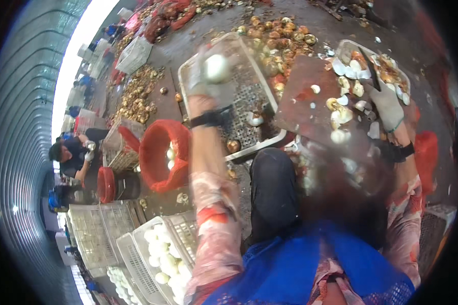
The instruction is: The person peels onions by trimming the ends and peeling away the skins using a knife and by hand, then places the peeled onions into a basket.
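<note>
My left hand [199,76], in a pale glove and smeared by motion, is over a grey plastic crate [262,86]. It has a peeled white onion [217,68] against its inner side; the separate fingers are blurred. On the right, my right hand [387,105], also gloved, is closed round a knife [372,71] with a dark blade pointing away from me. The blade lies over the right edge of a brown board [303,96]. Onion scraps and cut ends [341,114] are scattered on the board beside that hand. One unpeeled onion [233,146] sits in the crate's near corner.
Unpeeled onions [280,38] are heaped beyond the crate. A tray of peelings [402,79] stands at right. To the left are a red net-lined tub [150,175] and a basket of peeled onions [160,254]. Another person [74,155] works farther left.
</note>
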`<state>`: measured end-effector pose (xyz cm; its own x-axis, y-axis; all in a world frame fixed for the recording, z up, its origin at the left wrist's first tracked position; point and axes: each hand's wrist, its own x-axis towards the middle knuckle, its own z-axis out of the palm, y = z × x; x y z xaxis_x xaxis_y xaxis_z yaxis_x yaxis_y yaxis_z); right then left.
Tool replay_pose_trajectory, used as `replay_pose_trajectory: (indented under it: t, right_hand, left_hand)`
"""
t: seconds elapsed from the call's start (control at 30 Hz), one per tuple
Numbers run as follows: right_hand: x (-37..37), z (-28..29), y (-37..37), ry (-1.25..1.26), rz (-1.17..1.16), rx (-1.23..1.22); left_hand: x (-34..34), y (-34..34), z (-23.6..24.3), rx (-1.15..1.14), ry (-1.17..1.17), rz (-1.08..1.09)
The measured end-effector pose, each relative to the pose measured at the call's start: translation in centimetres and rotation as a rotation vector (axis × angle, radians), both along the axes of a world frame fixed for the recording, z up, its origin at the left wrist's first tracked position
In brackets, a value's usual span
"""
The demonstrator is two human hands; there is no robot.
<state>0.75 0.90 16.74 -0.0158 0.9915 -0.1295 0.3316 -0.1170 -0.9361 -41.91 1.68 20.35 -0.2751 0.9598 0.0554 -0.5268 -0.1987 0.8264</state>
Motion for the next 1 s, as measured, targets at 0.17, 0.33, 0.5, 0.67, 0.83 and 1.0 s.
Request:
replay_pose_trajectory:
  t: [0.17,0.33,0.5,0.67,0.83,1.0]
  right_hand:
    - [-0.6,0.5,-0.9,-0.1,0.012,-0.012]
    - [-0.8,-1.1,-1.1,0.015,-0.011,-0.056]
    - [-2.1,-7.1,0.0,0.009,-0.048,-0.267]
    - [-3.3,-10.2,1.0,-0.202,-0.13,-0.302]
    - [-2.1,-11.8,1.8,-0.274,-0.14,-0.246]
    - [-3.7,-10.3,2.0,-0.362,-0.106,-0.258]
  left_hand:
    - [-17.6,-11.5,-2.0,-0.691,0.722,0.423]
    - [-22.8,-16.4,-7.7,-0.379,1.184,0.42]
    - [-15.6,-6.7,-11.0,-0.64,1.084,0.048]
    - [-13.7,-0.6,-18.9,-1.036,1.125,-0.241]
    - [-14.4,0.1,-34.2,-0.922,1.93,-1.125]
    - [-17.7,-4.2,-43.6,-1.448,1.765,-1.118]
